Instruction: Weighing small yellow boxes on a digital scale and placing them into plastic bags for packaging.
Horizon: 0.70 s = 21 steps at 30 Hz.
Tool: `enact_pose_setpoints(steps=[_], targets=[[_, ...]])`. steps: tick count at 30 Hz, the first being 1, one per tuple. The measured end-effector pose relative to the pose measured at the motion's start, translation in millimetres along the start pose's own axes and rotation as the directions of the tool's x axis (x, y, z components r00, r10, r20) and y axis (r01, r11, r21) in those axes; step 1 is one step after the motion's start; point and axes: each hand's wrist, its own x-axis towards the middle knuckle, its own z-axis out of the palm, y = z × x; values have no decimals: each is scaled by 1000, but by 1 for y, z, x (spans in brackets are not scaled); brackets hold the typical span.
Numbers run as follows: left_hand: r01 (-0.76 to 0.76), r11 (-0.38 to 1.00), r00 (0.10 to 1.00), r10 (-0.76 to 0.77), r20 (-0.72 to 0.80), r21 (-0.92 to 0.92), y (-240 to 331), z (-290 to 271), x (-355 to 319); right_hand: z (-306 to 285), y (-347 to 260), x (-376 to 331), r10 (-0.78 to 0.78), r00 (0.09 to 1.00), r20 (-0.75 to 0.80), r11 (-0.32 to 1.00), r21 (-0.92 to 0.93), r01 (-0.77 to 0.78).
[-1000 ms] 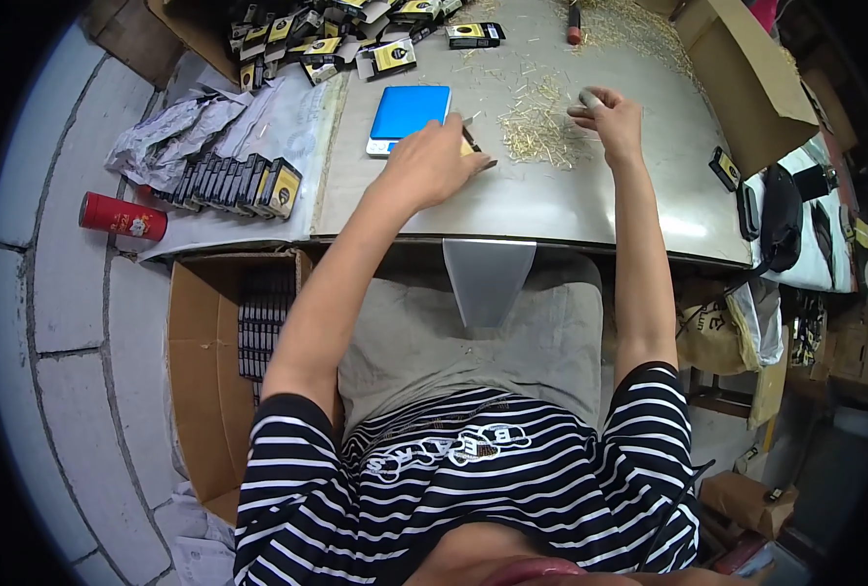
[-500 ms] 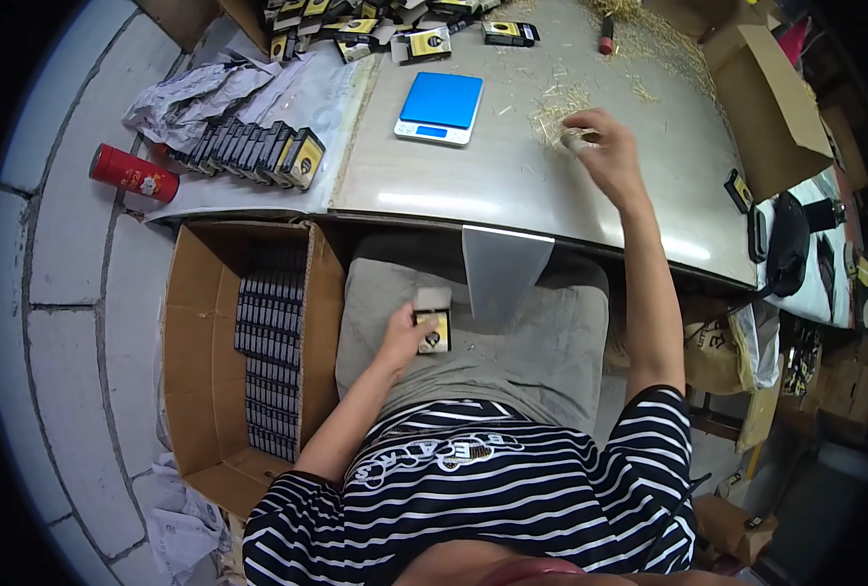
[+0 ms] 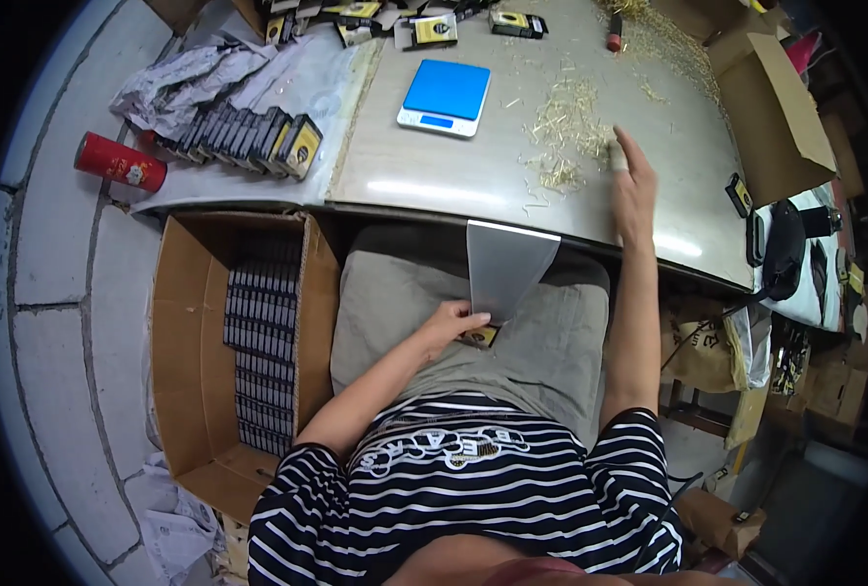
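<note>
My left hand (image 3: 446, 324) is closed on a small black-and-yellow box (image 3: 482, 337) above my lap. It holds the box at the lower end of a grey chute (image 3: 509, 269) that slopes down from the table's front edge; fingers and chute hide part of the box. Over the table, my right hand (image 3: 635, 195) stands edge-down with fingers stretched out and nothing in it. A pale wrap covers one of its fingers. Just left of that hand lies a loose scatter of thin golden slivers (image 3: 563, 132), too fine to name.
A blue-topped digital scale (image 3: 446, 90) sits left of the slivers. Boxes stand in a row (image 3: 248, 140) near a red can (image 3: 122, 162). Left of my lap, a cardboard carton (image 3: 190, 361) holds stacked boxes. An open carton (image 3: 776, 117) stands at the right.
My left hand has carried the box rightward to the chute's lower end. My right hand has moved right and nearer, its fingers straightened; the slivers are spread more toward the front edge.
</note>
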Motion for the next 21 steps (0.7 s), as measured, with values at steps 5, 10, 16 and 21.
enact_pose_setpoints(steps=[5,10,16,21], targets=[[-81,970,996,88,20,-230,-4,0,-10,54,-25,-21,-211,940,268,808,-494,322],[-77,972,996,86,31,-224,-8,3,-8,29,-29,-16,188,947,261,980,-110,-164],[-22,952,999,36,39,-304,-18,-1,-10,81,-39,-84,-288,846,449,736,-461,495],[-38,988,985,63,162,-152,-14,-14,-16,45,-91,-114,-165,916,366,873,-378,308]])
